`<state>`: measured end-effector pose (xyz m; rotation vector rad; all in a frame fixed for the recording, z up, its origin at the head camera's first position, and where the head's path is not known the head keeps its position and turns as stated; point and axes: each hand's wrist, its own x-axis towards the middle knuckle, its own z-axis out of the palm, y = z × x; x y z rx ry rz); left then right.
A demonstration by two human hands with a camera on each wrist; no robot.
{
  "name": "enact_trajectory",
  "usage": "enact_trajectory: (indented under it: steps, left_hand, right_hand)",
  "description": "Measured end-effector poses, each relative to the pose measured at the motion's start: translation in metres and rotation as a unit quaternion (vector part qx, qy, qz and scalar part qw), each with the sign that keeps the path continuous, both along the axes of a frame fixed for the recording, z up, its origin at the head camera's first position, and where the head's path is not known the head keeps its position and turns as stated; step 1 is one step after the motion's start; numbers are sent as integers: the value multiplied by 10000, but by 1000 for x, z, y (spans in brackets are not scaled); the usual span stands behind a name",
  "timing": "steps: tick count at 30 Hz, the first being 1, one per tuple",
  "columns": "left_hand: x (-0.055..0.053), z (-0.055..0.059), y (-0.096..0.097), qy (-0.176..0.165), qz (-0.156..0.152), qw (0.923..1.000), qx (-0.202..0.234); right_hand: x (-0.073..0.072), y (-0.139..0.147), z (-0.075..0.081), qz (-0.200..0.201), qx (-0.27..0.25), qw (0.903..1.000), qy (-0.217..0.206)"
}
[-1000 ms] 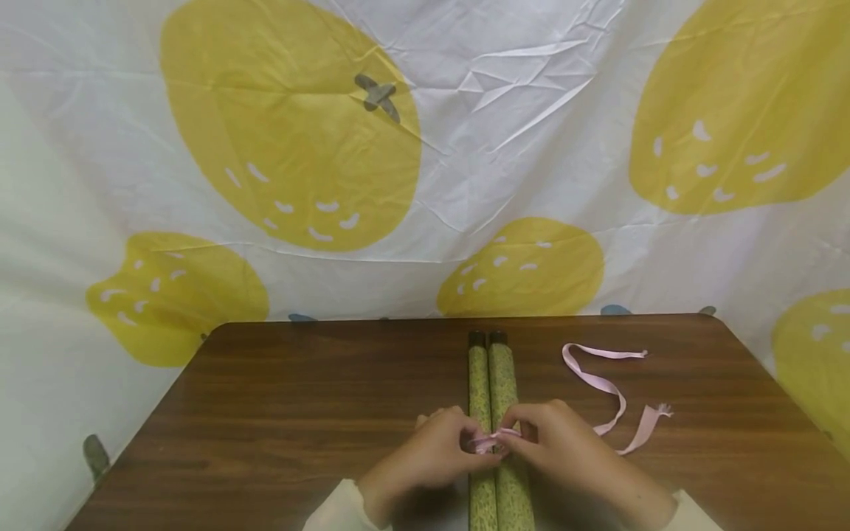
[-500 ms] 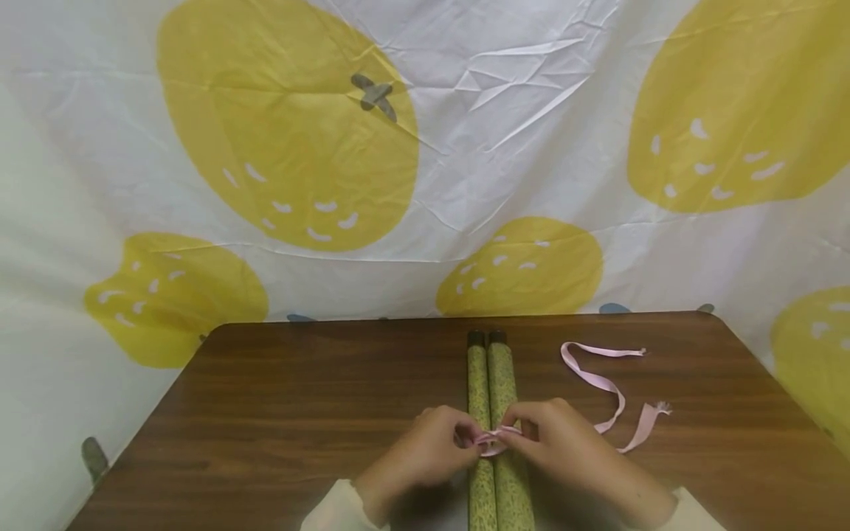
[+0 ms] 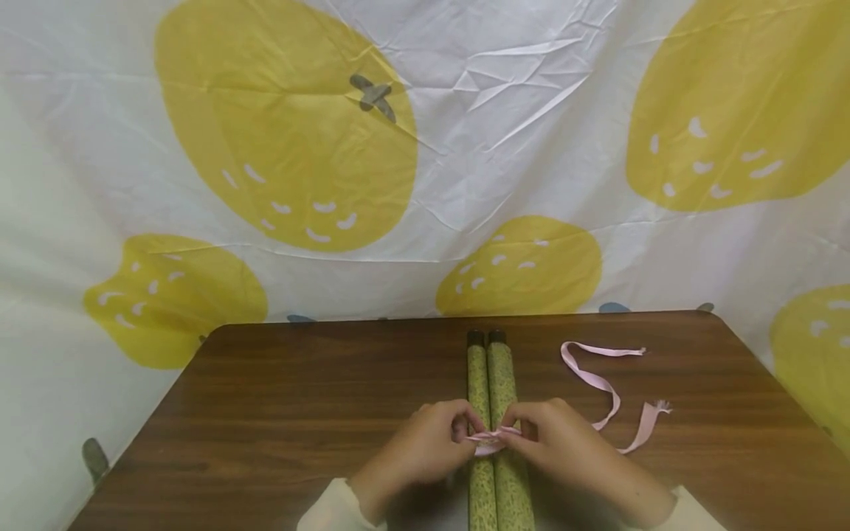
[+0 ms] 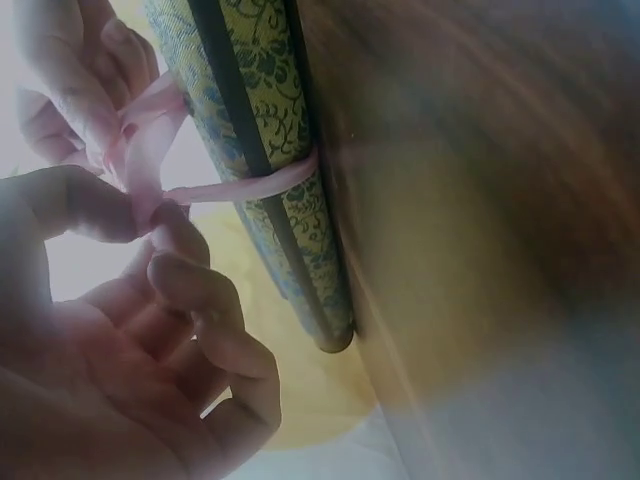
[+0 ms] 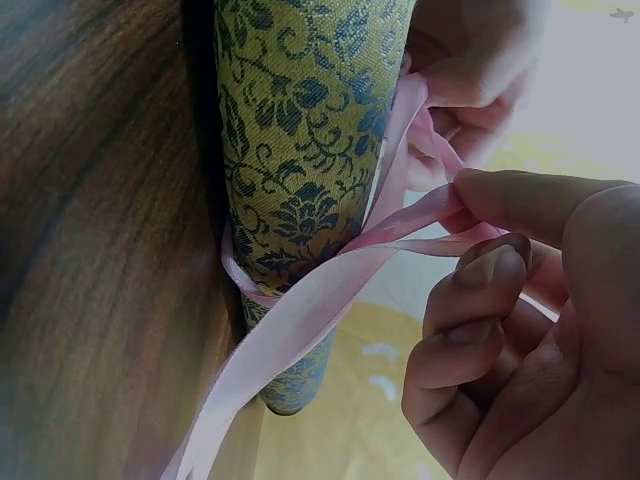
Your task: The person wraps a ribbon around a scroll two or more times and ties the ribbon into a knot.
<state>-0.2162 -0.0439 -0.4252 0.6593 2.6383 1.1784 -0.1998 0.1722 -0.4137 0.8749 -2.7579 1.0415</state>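
Two rolls of yellow-green brocade with dark blue flowers and dark end caps lie side by side, pointing away from me. A pink ribbon wraps around them, its upper part forming a loop over the rolls. My left hand pinches the ribbon between thumb and index finger at the loop's left side. From the right, my right hand pinches another part of the ribbon. In the right wrist view, a flat ribbon length runs from the crossing across the patterned roll. The other fingers are loosely curled.
One long ribbon tail curves over the brown wooden table to the right, with a shorter frayed end nearer me. Behind the table hangs a white cloth printed with yellow fruit.
My left thumb and index finger have shifted on the ribbon, uncovering more of it over the rolls. The right hand has hardly moved, and the rolls stay in place.
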Motion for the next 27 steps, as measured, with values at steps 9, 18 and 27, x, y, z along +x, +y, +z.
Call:
enact_trajectory:
  steps: [9,18,27]
  left_hand:
    - [-4,0,-2,249,-251,9976,591]
    - [-4,4,-5,414,-470,9948,801]
    - [-5,3,-11,710,-734,9917,787]
  right_hand:
    - [-1,1,0,-47,138,9990,424]
    - [-2,1,-4,-165,327,9974,618]
    - [-4,4,4,6,482,9987,184]
